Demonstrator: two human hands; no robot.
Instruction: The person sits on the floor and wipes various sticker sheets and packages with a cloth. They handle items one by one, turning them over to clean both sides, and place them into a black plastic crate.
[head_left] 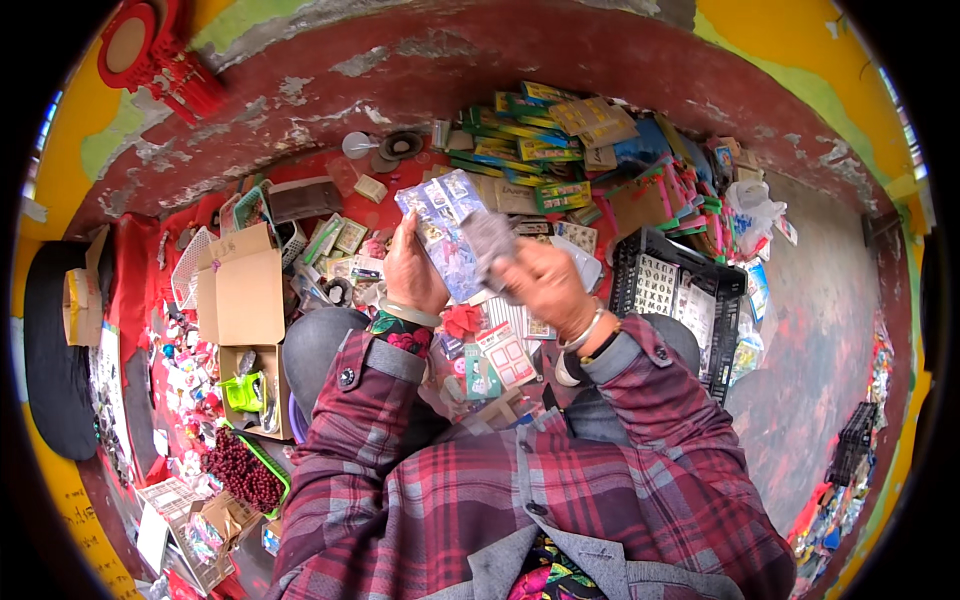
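Observation:
My left hand (412,268) grips the left edge of a flat, bluish-purple printed sheet or booklet (440,215) covered in small pictures, tilted up in front of me. In my right hand (548,285) is a bunched grey cloth (488,240), its upper part lying over the right side of the printed piece. Whether the cloth presses on the surface or just hovers over it, I cannot tell. Below my hands, a card with red-framed panels (508,355) and a green card (481,378) lie among other flat packs between my knees.
A black plastic crate (722,335) with letter sheets stands by my right knee. Left of me are an open cardboard box (240,300) and a green-rimmed basket of dark red beads (240,468). Yellow-green boxes (545,150) pile up against the far wall.

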